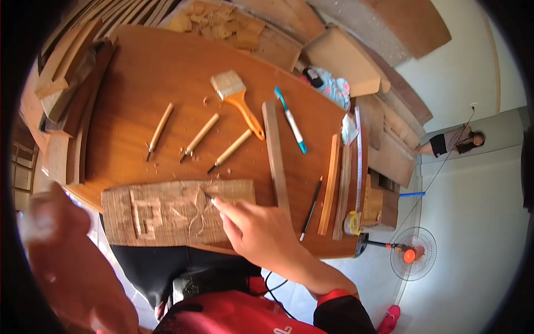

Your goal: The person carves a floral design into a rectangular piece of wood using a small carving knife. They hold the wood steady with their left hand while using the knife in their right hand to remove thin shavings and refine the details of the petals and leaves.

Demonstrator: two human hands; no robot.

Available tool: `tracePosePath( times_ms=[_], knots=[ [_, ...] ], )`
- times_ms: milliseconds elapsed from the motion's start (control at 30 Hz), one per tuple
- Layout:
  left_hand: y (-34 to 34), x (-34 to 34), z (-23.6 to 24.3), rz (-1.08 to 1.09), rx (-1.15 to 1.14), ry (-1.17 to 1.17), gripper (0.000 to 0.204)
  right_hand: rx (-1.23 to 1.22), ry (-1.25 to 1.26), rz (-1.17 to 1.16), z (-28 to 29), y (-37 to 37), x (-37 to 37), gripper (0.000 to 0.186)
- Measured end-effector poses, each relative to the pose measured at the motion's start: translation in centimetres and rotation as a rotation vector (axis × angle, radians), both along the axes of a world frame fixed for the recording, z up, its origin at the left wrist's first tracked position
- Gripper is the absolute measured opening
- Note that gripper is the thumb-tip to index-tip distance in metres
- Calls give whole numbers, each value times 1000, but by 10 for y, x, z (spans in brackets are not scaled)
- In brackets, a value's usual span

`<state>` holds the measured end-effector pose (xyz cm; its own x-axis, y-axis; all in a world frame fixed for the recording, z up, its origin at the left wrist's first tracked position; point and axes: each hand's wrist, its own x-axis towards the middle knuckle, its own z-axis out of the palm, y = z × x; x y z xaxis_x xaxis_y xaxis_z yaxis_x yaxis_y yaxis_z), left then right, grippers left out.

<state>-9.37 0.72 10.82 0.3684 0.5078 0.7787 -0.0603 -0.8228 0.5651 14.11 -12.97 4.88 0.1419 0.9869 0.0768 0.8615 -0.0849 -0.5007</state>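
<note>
My right hand [260, 231] is closed round a carving chisel [209, 196], of which only the thin dark tip shows. The tip meets a carved wooden board [119, 214] at the table's near edge. Leaf-like and angular shapes are cut into its face. My left hand [58, 225] is raised at the far left, apart from the board; its fingers are smeared by motion. Beyond the board lie three more chisels with pale wooden handles: a left one [161, 128], a middle one [200, 136] and a right one [231, 150]. Small shavings are scattered around them.
On the brown table [139, 72] lie an orange-handled paintbrush [243, 106], a toothbrush [291, 121], a pencil [311, 207], wooden strips [329, 186] and a tape measure [352, 222]. Stacked timber [72, 94] borders the left. A fan [413, 254] and a person [453, 141] are at right.
</note>
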Motion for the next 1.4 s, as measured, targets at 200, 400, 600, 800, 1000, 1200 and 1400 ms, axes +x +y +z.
tracePosePath(
  times_ms=[200,400,600,800,1000,1200,1400],
  knots=[
    [16,-17,-40,118,-302,516,54,-39,-70,36,8,1,8,28],
    [12,-19,-76,122,-177,818,68,21,-262,44,-1,-13,-18,37],
    [6,-20,-87,151,-150,855,60,-16,-244,53,13,-9,7,34],
    [-4,13,-75,-14,-37,852,53,53,-18,8,2,-12,4,27],
    [-10,36,-74,-177,95,907,48,141,128,-100,-7,-15,23,24],
    [9,59,-78,-224,340,952,42,182,274,-108,-22,-21,19,22],
    [19,56,-75,-243,517,941,43,69,271,-105,-6,-22,16,29]
  ],
)
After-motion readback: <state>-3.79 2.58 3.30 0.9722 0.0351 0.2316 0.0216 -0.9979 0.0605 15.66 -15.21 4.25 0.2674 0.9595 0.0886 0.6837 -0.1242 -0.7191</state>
